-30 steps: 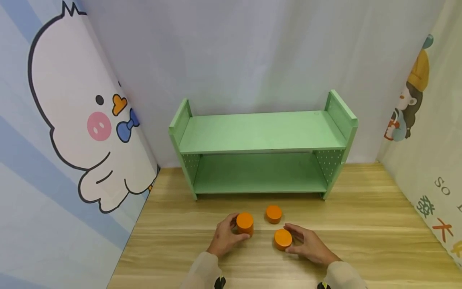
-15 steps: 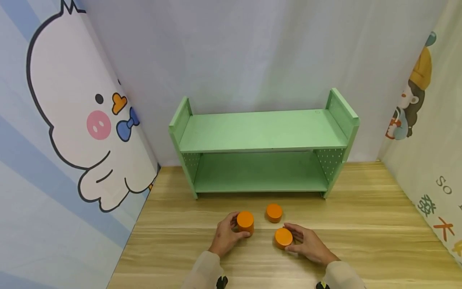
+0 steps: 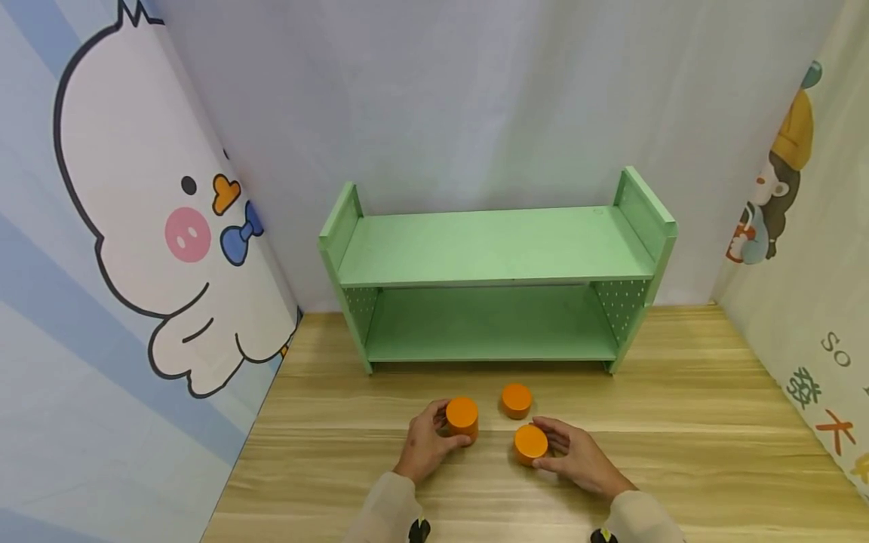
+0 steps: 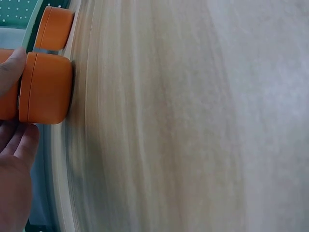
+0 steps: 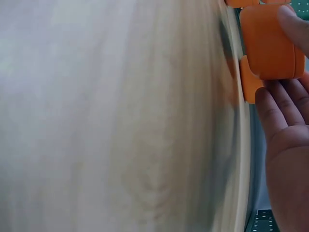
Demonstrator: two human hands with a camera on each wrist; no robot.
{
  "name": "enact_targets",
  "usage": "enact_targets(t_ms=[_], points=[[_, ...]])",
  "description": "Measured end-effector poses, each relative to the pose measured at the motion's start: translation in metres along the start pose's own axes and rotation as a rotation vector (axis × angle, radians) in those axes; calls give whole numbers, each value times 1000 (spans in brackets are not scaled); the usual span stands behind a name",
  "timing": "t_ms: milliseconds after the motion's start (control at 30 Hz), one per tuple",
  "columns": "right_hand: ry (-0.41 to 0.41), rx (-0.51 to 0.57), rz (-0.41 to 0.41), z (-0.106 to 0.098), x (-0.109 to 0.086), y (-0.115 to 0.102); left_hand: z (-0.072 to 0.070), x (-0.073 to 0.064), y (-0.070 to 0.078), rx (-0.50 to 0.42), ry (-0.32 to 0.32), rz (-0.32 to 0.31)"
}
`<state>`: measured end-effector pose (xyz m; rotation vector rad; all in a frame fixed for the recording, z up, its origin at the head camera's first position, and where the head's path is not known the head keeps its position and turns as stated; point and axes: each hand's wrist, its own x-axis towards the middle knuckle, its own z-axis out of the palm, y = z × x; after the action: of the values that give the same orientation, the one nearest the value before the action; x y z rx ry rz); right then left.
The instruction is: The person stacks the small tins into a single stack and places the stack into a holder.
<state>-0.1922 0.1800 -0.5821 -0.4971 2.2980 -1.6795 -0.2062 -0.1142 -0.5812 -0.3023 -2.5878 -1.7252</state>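
My left hand (image 3: 426,446) holds a stack of two round orange containers, fingers on the far side and thumb on the near side. In the left wrist view the lower container (image 4: 46,89) sits on the table, while the thumb lies across the upper container (image 4: 7,92). My right hand (image 3: 577,454) grips another round orange container (image 3: 530,443) between thumb and fingers. The right wrist view shows this container (image 5: 270,46) slightly off the table, a shadow beneath it. One more orange container (image 3: 517,401) stands alone behind, between the two hands.
A light green two-tier shelf (image 3: 489,283) stands at the back of the wooden table (image 3: 326,422), just beyond the containers. Fabric with cartoon figures hangs at the left (image 3: 136,188) and right (image 3: 787,317); a plain grey curtain (image 3: 434,105) hangs behind.
My right hand has shifted slightly left and away from me with its container. The left hand and its stack have stayed almost in place; the rear container has not moved.
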Motion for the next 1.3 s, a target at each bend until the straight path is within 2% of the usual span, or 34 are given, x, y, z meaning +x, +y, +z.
enact_targets(t_ms=[733,1300], points=[[38,19,-80,0,12,-17,2,0,-5,-95,0,-43],[59,4,-128,3,23,-35,3,1,-3,-117,13,-68]])
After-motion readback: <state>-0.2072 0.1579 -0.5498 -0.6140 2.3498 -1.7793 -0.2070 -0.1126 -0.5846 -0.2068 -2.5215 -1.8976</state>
